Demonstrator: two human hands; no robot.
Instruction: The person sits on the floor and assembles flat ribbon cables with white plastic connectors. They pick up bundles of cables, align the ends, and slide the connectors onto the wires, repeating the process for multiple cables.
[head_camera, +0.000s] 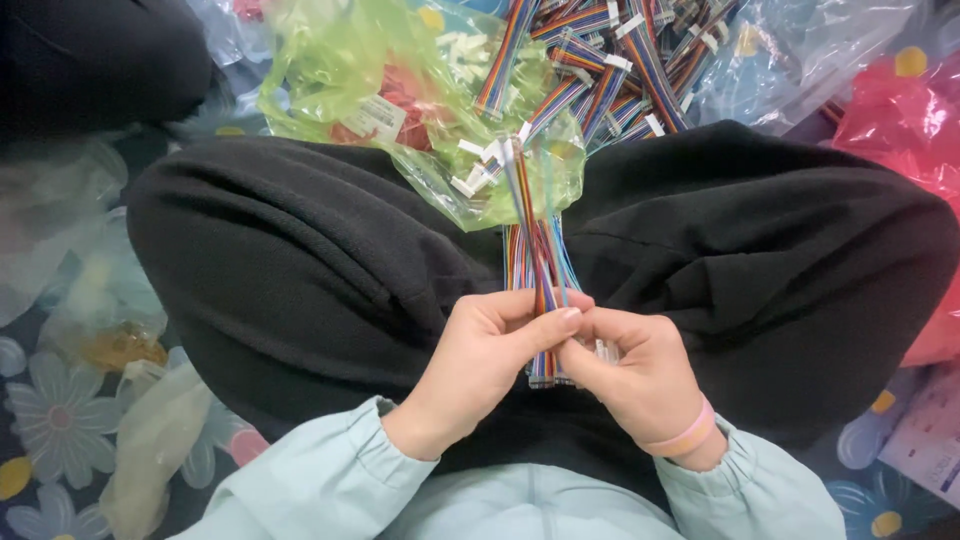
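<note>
My left hand (480, 360) and my right hand (635, 375) meet over my lap, both pinched shut on the near end of the bundle of rainbow ribbon cables (535, 270). The left thumb lies across the strands and presses them against the fingers beneath; the right fingertips close on the same end from the other side, just touching the left thumb tip. A pink band (690, 435) sits on my right wrist, and my pale blue sleeves (330, 470) frame the bottom of the view.

The bundle looks light and limp to me, a sheaf of thin flat wires that would sag and fan apart if gripped loosely. The insulation seems smooth, so single strands could slip out sideways. I judge the best hold to be here at the cut end, squeezing across the flat width so all the strands stay stacked. The small white connectors (500, 150) at the far tips look like brittle plastic, a poor place to pull.

Beyond my hands the bundle runs away over my black trousers (300, 260), lying in the dip between my knees. Its far end rests on a crumpled green plastic bag (340, 70) that holds more loose white connectors. Further off, up and to the right, a heap of finished cables (610, 60) lies in clear plastic, with a red bag (910, 120) at the far right on a flowered sheet (60, 420)
</note>
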